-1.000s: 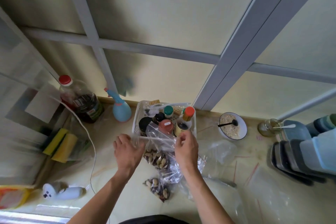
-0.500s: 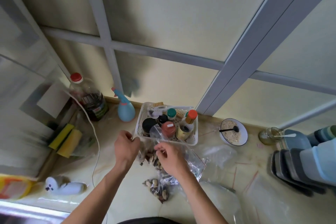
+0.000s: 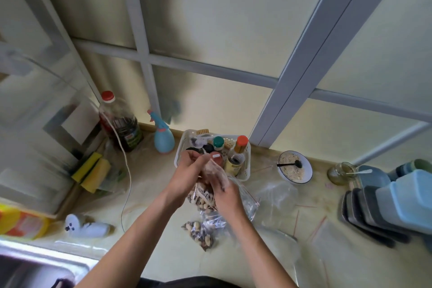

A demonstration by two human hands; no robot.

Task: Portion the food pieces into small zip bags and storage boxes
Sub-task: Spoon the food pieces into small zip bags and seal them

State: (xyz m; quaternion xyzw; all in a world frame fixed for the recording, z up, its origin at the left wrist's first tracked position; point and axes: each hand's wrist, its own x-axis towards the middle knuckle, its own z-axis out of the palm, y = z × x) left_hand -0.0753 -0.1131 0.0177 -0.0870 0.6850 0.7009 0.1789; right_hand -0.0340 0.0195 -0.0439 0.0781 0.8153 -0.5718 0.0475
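A clear zip bag [image 3: 203, 196] partly filled with pale and dark nut-like food pieces hangs just above the counter in front of the white basket. My left hand [image 3: 187, 170] pinches its top edge from the left. My right hand [image 3: 222, 192] grips the same bag from the right, fingers partly wrapped in the plastic. A second small bag of the same pieces [image 3: 201, 234] lies on the counter below my hands. Empty zip bags [image 3: 275, 192] lie to the right. Stacked storage boxes [image 3: 383, 206] stand at the far right.
White basket [image 3: 180, 149] of condiment bottles sits behind my hands. Bowl of oats with a black spoon [image 3: 295, 166] and a glass jar [image 3: 341, 172] are right of it. Blue spray bottle [image 3: 163, 138], dark oil bottle [image 3: 119, 126], sponges [image 3: 93, 170] and a sink edge [image 3: 46, 264] lie left.
My hands have come together at the bag's top; the right hand slid left along its opening to meet the left. The camera tilted slightly.
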